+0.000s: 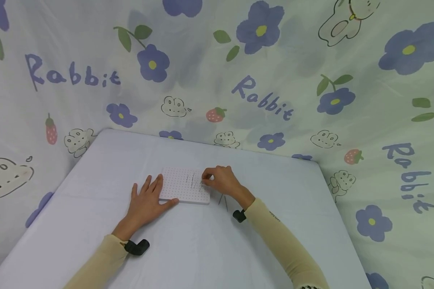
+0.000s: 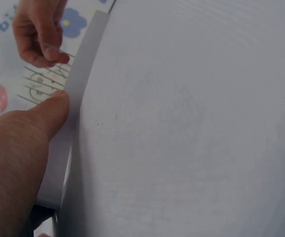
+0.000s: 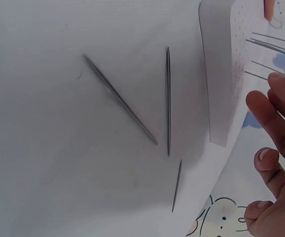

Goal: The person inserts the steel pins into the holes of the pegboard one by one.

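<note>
A white board dotted with small holes lies on the table. Several thin metal needles stand upright in its right part. My left hand is spread at the board's left end, its fingers straight and its thumb against the near edge. Over the board's right end, my right hand pinches a needle between thumb and forefinger; its other fingers are loosely bent. Whether that needle's tip sits in a hole, I cannot tell.
Three loose needles lie on the white tabletop right of the board: a slanted one, a long one and a shorter one. A cloth printed with flowers and rabbits hangs behind the table. Each wrist carries a black camera.
</note>
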### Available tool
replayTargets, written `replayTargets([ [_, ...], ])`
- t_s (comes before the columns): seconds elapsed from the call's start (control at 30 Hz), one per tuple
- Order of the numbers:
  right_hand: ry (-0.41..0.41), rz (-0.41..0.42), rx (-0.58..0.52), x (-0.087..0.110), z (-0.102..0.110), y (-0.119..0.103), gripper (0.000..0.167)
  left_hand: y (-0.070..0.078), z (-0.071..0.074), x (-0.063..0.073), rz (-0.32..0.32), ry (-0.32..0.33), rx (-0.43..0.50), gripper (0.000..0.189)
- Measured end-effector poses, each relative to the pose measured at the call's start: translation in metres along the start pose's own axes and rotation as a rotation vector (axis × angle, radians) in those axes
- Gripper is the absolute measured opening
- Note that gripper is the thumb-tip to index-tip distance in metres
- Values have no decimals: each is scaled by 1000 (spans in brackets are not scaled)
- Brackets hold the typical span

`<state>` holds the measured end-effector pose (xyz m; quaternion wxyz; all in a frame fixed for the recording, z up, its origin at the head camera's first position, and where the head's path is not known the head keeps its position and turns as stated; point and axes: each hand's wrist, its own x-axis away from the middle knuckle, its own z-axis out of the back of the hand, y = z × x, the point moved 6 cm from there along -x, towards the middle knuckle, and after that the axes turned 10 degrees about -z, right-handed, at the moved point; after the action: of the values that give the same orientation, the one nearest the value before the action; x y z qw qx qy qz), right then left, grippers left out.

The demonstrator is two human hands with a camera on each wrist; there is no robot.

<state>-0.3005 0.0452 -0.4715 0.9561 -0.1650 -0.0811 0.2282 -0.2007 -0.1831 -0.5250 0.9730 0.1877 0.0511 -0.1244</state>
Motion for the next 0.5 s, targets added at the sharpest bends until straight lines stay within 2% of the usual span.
replayTargets([
  [0.17,-18,-25,-2,1,0,4,19,1,0,0,-1,4,-4,113],
  [0.37,13,-38,0,5,9,11,31,3,2,0,0,15,-9,112],
  [0.5,26,-42,19,10,14,16,32,4,1,1,-2,25,-3,111],
])
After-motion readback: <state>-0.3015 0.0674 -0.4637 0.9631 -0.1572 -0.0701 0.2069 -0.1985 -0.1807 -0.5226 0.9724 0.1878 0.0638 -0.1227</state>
